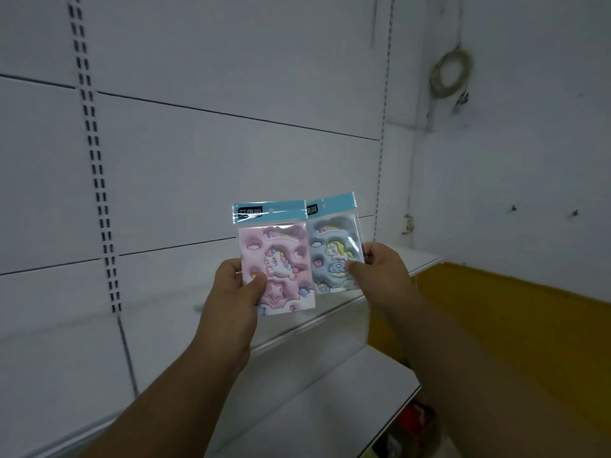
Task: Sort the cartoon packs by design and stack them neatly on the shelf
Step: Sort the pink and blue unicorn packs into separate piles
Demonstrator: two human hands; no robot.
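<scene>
Sorting in its opening stage: the left hand (236, 285) is pinching a pink unicorn pack (276, 259) and the right hand (380, 269) is pinching a blue-grey unicorn pack (334, 249), each grip pressed on a lower edge, both raised side by side above the shelf (330, 381) (apparently comparing designs). No packs are lying stacked on the visible shelf, so all placing is remaining; nothing is obstructing it, and the back panel (215, 166) and coiled cable (451, 74) are standing well apart.

both arms raised; left hand (235, 289) and right hand (380, 271) pinching closed.

Left hand (235, 285) holds pink pack (277, 266), right hand (380, 272) blue pack (334, 256).
</scene>
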